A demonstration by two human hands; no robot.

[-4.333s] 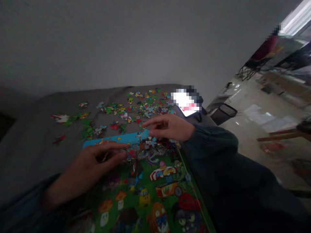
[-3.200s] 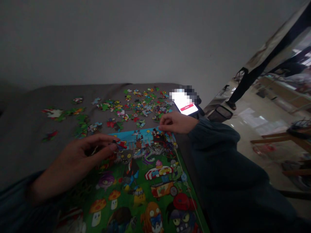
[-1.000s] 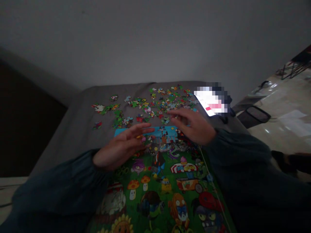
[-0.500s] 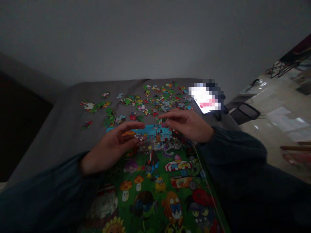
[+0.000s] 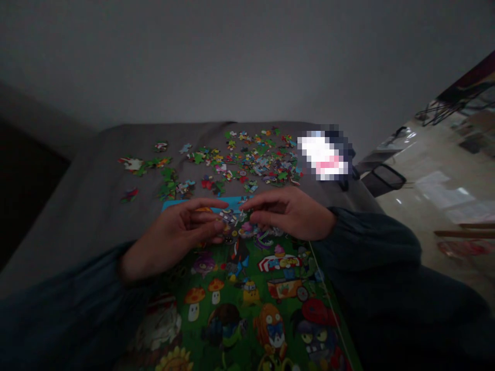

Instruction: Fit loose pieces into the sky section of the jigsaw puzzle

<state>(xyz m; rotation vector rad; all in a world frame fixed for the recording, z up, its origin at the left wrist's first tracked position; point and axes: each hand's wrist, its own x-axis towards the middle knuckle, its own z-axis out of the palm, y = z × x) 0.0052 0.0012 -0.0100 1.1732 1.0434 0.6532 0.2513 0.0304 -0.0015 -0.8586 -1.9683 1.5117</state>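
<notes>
Over the far end of a colourful cartoon puzzle picture (image 5: 240, 273), my two hands face each other. My left hand (image 5: 170, 234) pinches a small cluster of greyish-purple puzzle pieces (image 5: 229, 216) between thumb and fingers. Close beside it, my right hand (image 5: 292, 212) has thumb and fingers closed on a puzzle piece with pink on it (image 5: 246, 228). The two held bits are very near each other; whether they touch I cannot tell. Both hands hide parts of the picture's blue top strip (image 5: 181, 202).
Many loose puzzle pieces (image 5: 251, 157) lie scattered on the grey cloth (image 5: 88, 206) beyond the picture. At the right back a bright, pixelated phone-like screen (image 5: 323, 154) stands on a dark holder. A wall rises behind, and a black-framed chair (image 5: 382, 178) is at the right.
My right hand has come nearer and lower, bringing its piece next to the cluster in my left hand. My left hand has barely moved. The view has shifted slightly.
</notes>
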